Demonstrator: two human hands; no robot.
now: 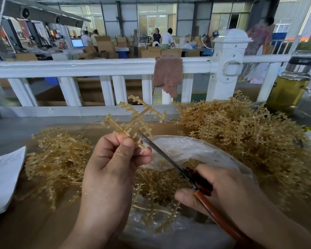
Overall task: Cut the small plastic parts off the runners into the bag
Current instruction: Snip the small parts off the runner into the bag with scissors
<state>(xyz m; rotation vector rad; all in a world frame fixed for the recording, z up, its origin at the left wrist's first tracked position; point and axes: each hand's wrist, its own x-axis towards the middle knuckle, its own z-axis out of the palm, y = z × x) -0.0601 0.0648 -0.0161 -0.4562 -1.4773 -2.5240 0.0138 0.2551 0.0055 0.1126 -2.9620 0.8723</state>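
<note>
Far left of the bag [201, 150], a sheet of paper [5, 178] lies at the bench edge. Nearer the bag, also on its left, a heap of thin amber sticks [57, 159] is seen, prob. stripped runners. Just left of & above the bag's mouth, the left hand [111, 169] is raised, thumb and fingers pinching one cross-shaped runner [136, 119] by a lower arm. Small parts [147, 106] are still attached along its upper arms, so it is judged only partly trimmed. The scissors [169, 159] are held slanting over the bag's mouth, tips right beside the runner near that hand's thumb. The blades look nearly together, though whether a part sits between them can't be told. Inside the bag, loose amber bits [160, 186] are piled w/ a few sticks. At the bag's right rim the right hand [223, 191] is wrapped round the red-brown handles. Right of the bag a big heap of untrimmed runners [250, 137] is stacked, and beyond it a bottle [291, 83] of yellowish liquid stands. Step in hand: parts are being snipped off the held runner. Much is left overall, judged by that heap. Next, the blades need to be opened & set at the neck of the next part, w/ the runner held over the bag's mouth so the part drops in.
</note>
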